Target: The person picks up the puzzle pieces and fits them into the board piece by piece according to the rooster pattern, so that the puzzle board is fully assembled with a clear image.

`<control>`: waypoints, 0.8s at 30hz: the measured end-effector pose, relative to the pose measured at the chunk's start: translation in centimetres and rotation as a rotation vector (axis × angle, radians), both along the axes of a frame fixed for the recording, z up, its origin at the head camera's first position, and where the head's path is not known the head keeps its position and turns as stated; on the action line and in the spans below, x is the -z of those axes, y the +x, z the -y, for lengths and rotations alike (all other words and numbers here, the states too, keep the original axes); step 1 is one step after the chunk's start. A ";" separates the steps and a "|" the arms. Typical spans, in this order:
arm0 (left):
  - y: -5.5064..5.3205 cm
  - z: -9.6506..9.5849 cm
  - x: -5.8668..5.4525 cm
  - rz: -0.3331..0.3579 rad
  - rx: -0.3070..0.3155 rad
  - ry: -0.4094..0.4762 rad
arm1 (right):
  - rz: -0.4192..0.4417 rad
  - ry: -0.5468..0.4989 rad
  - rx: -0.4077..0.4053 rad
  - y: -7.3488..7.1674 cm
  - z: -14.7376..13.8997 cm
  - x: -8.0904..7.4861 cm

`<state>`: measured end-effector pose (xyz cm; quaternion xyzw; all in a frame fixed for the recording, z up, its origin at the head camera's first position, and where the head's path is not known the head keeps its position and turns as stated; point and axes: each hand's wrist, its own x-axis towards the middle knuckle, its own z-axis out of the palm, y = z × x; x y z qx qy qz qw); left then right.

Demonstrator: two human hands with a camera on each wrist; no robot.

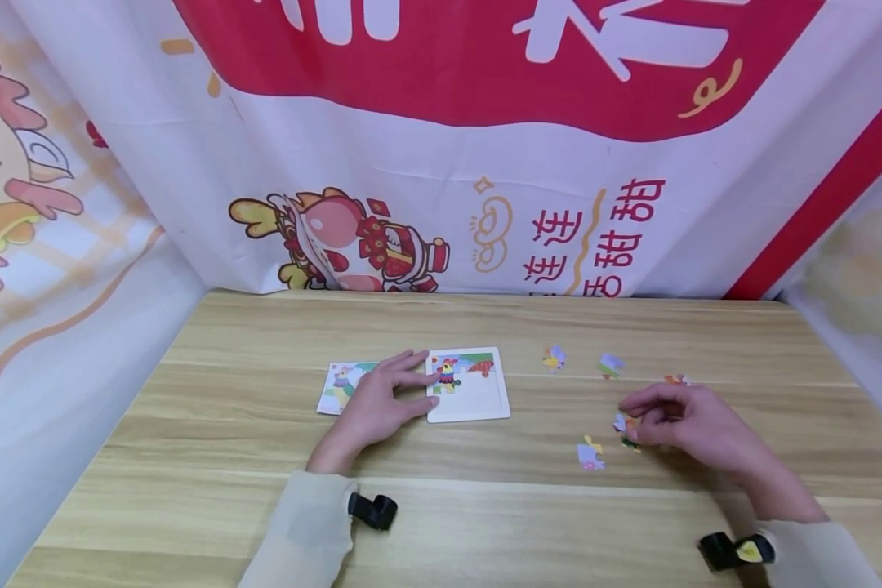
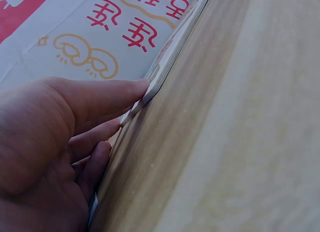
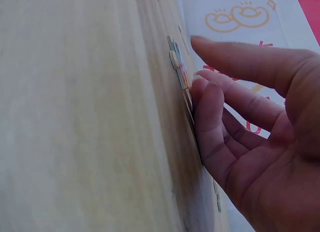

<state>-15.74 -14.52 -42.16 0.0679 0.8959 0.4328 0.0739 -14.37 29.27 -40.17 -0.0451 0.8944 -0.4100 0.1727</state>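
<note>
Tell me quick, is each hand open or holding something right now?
Left hand: open, touching the puzzle tray.
Right hand: open, close to a puzzle piece, no grip visible.

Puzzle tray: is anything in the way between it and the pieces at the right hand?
Nothing visible blocks the straight path from the puzzle pieces at the right hand to the puzzle tray. A loose piece lies just below that path; the left hand touches the tray's left edge.
</note>
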 end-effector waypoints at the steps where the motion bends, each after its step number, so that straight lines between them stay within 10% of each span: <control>1: 0.0 0.0 0.0 0.000 0.000 0.000 | 0.001 -0.002 -0.008 0.0 0.0 -0.1; 24: 0.0 0.0 -0.1 0.009 -0.001 -0.011 | -0.091 0.164 -0.088 -0.1 0.9 -0.1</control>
